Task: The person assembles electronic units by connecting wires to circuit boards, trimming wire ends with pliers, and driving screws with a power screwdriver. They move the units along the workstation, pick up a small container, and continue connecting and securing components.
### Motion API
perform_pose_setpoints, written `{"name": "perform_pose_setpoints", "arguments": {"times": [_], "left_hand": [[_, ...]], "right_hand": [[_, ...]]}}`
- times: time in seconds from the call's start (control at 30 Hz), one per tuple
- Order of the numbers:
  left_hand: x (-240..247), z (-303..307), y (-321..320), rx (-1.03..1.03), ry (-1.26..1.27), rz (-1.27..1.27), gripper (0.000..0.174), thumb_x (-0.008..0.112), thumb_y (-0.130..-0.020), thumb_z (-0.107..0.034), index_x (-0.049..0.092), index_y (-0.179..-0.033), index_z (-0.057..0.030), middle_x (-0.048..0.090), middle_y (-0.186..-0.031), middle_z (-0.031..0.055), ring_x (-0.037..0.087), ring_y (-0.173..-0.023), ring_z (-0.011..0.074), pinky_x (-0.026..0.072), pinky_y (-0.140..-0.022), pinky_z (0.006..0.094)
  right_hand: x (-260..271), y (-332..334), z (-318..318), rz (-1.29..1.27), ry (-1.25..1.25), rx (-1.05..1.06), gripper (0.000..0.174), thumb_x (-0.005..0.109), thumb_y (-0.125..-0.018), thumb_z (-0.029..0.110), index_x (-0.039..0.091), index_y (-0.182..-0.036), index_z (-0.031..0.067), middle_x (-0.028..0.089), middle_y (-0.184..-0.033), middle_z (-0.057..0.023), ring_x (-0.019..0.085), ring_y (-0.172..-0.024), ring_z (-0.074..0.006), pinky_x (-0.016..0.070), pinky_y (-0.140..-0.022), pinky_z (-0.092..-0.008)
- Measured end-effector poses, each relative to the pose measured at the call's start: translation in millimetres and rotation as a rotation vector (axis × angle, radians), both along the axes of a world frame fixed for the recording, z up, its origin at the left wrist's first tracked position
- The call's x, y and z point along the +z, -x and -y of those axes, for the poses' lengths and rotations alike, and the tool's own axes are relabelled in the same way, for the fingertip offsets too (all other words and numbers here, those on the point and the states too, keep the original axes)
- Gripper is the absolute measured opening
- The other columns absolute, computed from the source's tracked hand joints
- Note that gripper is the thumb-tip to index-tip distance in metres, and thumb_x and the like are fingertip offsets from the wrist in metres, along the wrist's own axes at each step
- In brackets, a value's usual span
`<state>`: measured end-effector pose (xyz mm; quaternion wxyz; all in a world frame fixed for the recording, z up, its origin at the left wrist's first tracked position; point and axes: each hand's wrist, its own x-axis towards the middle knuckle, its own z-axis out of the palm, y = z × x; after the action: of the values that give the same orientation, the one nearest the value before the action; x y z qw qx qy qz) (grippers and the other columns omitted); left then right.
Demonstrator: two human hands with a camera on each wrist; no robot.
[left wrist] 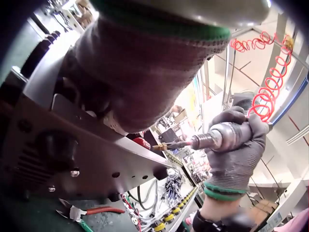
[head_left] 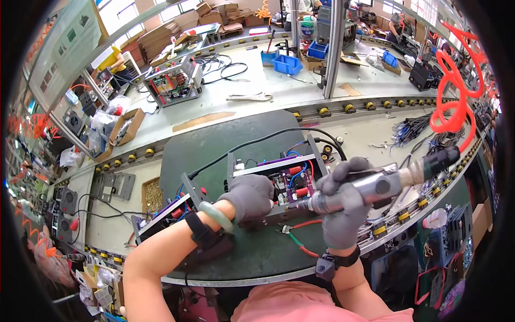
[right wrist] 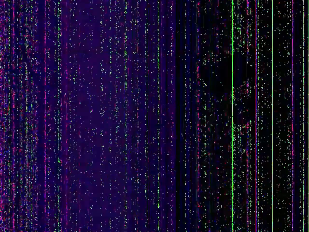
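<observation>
An open metal chassis (head_left: 279, 215) with a purple circuit board, red parts and blue wires lies on the dark mat (head_left: 214, 131). The gloved left hand (head_left: 251, 197) (left wrist: 140, 72) curls over its front wall; the fingertips are largely hidden. Gripped in the gloved right hand (head_left: 343, 206) (left wrist: 236, 150) is a silver air screwdriver (head_left: 375, 187) (left wrist: 229, 137), held nearly level. Its bit (left wrist: 166, 146) points at the chassis beside the left hand; contact is unclear. The right wrist view shows only coloured noise.
Pliers with red and green handles (head_left: 292, 234) (left wrist: 91, 211) lie before the chassis. A second chassis (head_left: 161, 219) stands at left. A black cable (head_left: 241, 144) arches behind. A coiled red hose (head_left: 450, 102) hangs at right. Blue bins (head_left: 287, 65) stand on the far bench.
</observation>
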<state>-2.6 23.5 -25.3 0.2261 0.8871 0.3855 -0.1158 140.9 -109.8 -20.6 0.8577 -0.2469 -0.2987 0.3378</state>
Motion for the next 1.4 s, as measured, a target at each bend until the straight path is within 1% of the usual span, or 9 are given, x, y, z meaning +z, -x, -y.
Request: {"name": "perform_pose_setpoints", "arguments": {"times": [0.2, 0.57, 0.6, 0.63, 0.73, 0.9, 1.1, 1.23, 1.4], "left_hand": [[-3.5, 1.7, 1.1, 0.037, 0.016, 0.043, 0.019, 0.065, -0.079, -0.026, 0.075, -0.084, -0.0108, 0.069, -0.075, 0.0126, 0.067, -0.076, 0.0312, 0.0511, -0.072, 0.0417], [-5.0, -0.2, -2.2, -0.009, -0.008, -0.018, 0.018, 0.062, -0.081, -0.026, 0.075, -0.083, -0.0127, 0.07, -0.076, 0.0106, 0.069, -0.079, 0.0314, 0.0518, -0.074, 0.0427], [-5.2, -0.8, -3.2, -0.031, -0.026, -0.08, 0.018, 0.061, -0.082, -0.024, 0.075, -0.084, -0.0129, 0.071, -0.08, 0.0106, 0.07, -0.085, 0.0313, 0.0523, -0.074, 0.0428], [-15.1, -3.5, 0.7, -0.028, -0.026, -0.078, 0.018, 0.061, -0.082, -0.024, 0.075, -0.084, -0.0129, 0.071, -0.08, 0.0106, 0.07, -0.085, 0.0313, 0.0523, -0.074, 0.0428], [-51.8, -12.2, 12.3, -0.214, -0.212, 0.286, 0.021, 0.057, -0.082, -0.024, 0.072, -0.091, -0.0115, 0.072, -0.087, 0.0118, 0.07, -0.089, 0.0313, 0.0527, -0.071, 0.0435], [-84.3, -23.6, 10.2, -0.236, -0.25, 0.362, 0.022, 0.06, -0.083, -0.023, 0.073, -0.097, -0.0111, 0.073, -0.096, 0.0125, 0.07, -0.092, 0.0314, 0.0533, -0.075, 0.0425], [-11.9, 8.1, 11.6, 0.014, -0.08, 0.011, 0.019, 0.061, -0.084, -0.024, 0.074, -0.094, -0.0137, 0.072, -0.099, 0.0126, 0.069, -0.094, 0.032, 0.0533, -0.076, 0.0425], [9.3, 46.4, 81.0, 0.187, -0.275, 0.897, 0.013, 0.068, -0.085, -0.014, 0.072, -0.097, -0.009, 0.07, -0.091, 0.0121, 0.067, -0.085, 0.0281, 0.0522, -0.077, 0.037], [14.9, 110.4, 299.5, 1.052, -0.366, 0.927, 0.025, 0.063, -0.086, -0.003, 0.071, -0.109, -0.0032, 0.072, -0.103, 0.009, 0.066, -0.096, 0.0169, 0.0503, -0.087, 0.0307]], "right_hand": [[-16.6, -2.7, -27.8, 0.004, 0.145, 0.118, 0.035, 0.053, -0.085, -0.003, 0.05, -0.116, 0.0137, 0.055, -0.094, -0.0024, 0.052, -0.074, -0.0092, 0.0393, -0.052, -0.0215], [-21.1, 12.3, -49.2, 0.277, 0.222, 0.183, 0.029, 0.067, -0.076, -0.005, 0.058, -0.102, 0.0043, 0.062, -0.088, -0.0022, 0.06, -0.08, -0.008, 0.0496, -0.071, -0.0252], [-30.7, 7.2, -51.9, 0.697, 0.273, 0.101, 0.029, 0.069, -0.074, -0.004, 0.059, -0.1, 0.0032, 0.063, -0.085, -0.0011, 0.061, -0.075, -0.0089, 0.0492, -0.067, -0.0252], [-40.5, 12.9, -69.5, 0.716, 0.083, 0.095, 0.029, 0.071, -0.073, -0.001, 0.06, -0.1, 0.0021, 0.064, -0.082, -0.0025, 0.06, -0.07, -0.0093, 0.0495, -0.065, -0.0259], [-37.5, 27.3, -76.6, 0.543, 0.209, 0.147, 0.034, 0.076, -0.07, 0.007, 0.061, -0.101, 0.0019, 0.065, -0.082, -0.0057, 0.061, -0.071, -0.0099, 0.0505, -0.066, -0.0279], [-30.1, 23.3, -82.0, 0.638, 0.229, 0.109, 0.033, 0.074, -0.071, 0.003, 0.062, -0.102, 0.0039, 0.066, -0.085, -0.001, 0.061, -0.078, -0.0073, 0.0515, -0.072, -0.026], [-13.8, 21.6, -75.3, 0.502, 0.28, 0.312, 0.037, 0.065, -0.077, -0.007, 0.062, -0.112, 0.0007, 0.066, -0.095, -0.0023, 0.063, -0.088, -0.0099, 0.0524, -0.08, -0.0266], [-3.1, 24.1, -45.0, 0.646, 0.295, 0.096, 0.04, 0.063, -0.077, -0.01, 0.058, -0.115, 0.0039, 0.063, -0.095, -0.0037, 0.061, -0.089, -0.0107, 0.0528, -0.075, -0.0274], [-20.5, 44.2, 2.4, 0.373, 0.049, 0.489, 0.046, 0.075, -0.076, 0.022, 0.048, -0.112, 0.0098, 0.048, -0.086, -0.0016, 0.048, -0.07, -0.0101, 0.0415, -0.054, -0.0211]]}}
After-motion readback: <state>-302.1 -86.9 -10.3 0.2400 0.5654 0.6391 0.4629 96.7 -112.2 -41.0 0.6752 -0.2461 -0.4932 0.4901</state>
